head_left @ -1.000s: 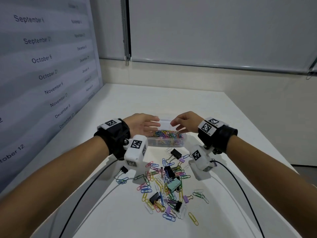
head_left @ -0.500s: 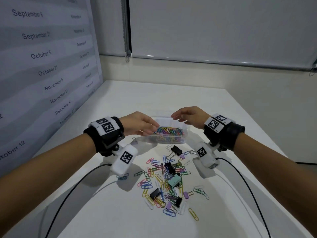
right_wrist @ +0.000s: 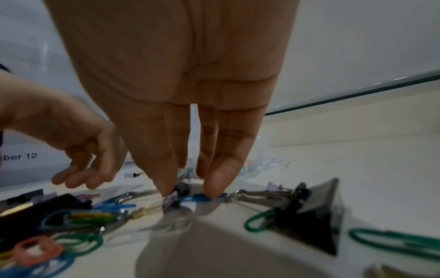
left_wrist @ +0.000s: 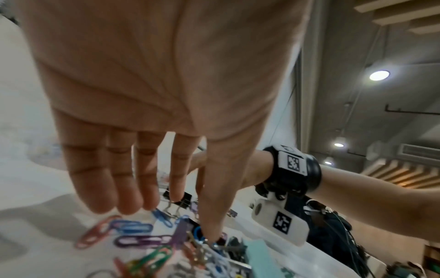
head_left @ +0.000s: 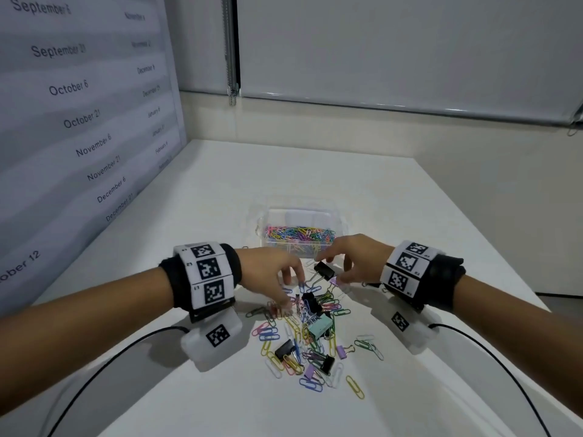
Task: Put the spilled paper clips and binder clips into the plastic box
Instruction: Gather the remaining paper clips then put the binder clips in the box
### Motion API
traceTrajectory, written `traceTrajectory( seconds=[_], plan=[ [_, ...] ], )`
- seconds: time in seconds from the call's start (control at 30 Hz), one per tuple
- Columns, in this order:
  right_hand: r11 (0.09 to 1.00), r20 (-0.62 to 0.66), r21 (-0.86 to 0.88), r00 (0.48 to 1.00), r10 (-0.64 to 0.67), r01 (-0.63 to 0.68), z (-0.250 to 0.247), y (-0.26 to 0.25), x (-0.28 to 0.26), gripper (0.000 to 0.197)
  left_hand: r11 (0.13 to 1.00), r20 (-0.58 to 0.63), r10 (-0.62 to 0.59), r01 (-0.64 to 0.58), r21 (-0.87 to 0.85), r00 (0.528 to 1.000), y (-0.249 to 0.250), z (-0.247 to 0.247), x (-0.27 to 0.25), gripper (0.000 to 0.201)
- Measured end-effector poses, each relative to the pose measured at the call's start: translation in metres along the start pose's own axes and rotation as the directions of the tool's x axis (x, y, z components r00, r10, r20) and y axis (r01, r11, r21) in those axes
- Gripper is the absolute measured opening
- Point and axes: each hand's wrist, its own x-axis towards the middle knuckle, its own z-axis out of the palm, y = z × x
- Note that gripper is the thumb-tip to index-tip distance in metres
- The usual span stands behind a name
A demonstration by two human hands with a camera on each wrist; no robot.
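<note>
A clear plastic box (head_left: 342, 227) holding coloured paper clips stands mid-table. Nearer me lies the spilled pile (head_left: 303, 329) of paper clips, black binder clips and a mint binder clip (head_left: 320, 326). My left hand (head_left: 288, 290) hangs over the pile's far left, fingers straight and spread. Its thumb tip (left_wrist: 209, 235) touches the clips and it holds nothing. My right hand (head_left: 334, 274) reaches down at the pile's far right beside a black binder clip (head_left: 325, 270). There its thumb tip (right_wrist: 164, 186) touches a small purple binder clip (right_wrist: 170, 202) and a fingertip (right_wrist: 214, 186) rests on a blue paper clip (right_wrist: 199, 197).
A wall panel printed with dates (head_left: 79, 121) runs along the table's left side. The white table (head_left: 410, 231) ends at the right edge close to my right forearm. Black cables (head_left: 104, 367) trail from both wrist cameras toward me. A few green clips (head_left: 367, 346) lie right of the pile.
Both hands have left the box and come back toward me, down onto the far end of the pile. The box now stands uncovered.
</note>
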Motion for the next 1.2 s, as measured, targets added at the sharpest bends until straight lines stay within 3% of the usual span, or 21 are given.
traceTrajectory(
  seconds=[0.17,0.5,0.57,0.77,0.93,1.1,1.2],
  plan=[
    [0.999,-0.002,-0.042,1.000,0.016,-0.016,0.006,-0.006,0.008,0.040,0.999,-0.009,0.042,-0.042,0.019,0.999,0.017,0.008,0.012,0.033],
    [0.991,-0.094,0.051,0.987,0.129,-0.125,-0.008,0.017,-0.006,0.034,0.995,-0.023,0.070,-0.068,0.067,0.997,0.032,0.010,0.026,0.030],
    [0.983,-0.118,0.053,0.977,0.179,-0.174,-0.016,0.028,-0.010,0.032,0.994,-0.039,0.083,-0.081,0.069,0.996,0.031,0.011,0.026,0.022],
    [0.930,-0.193,0.047,0.910,0.367,-0.365,-0.023,0.067,-0.011,0.032,0.995,-0.083,0.099,-0.096,0.032,0.992,0.026,0.013,0.022,0.027],
    [0.896,-0.150,0.025,0.884,0.442,-0.444,-0.016,0.082,-0.009,0.035,0.995,-0.161,0.083,-0.089,-0.035,0.983,0.015,0.001,0.012,0.023],
    [0.910,-0.106,0.010,0.904,0.414,-0.415,-0.013,0.080,-0.012,0.040,0.999,-0.256,-0.013,0.004,-0.038,0.967,-0.016,-0.021,-0.005,0.018],
    [0.960,-0.160,-0.002,0.948,0.276,-0.279,-0.014,0.064,-0.015,0.034,0.991,-0.308,-0.133,0.130,-0.032,0.942,-0.044,-0.034,-0.015,0.022]
  ],
)
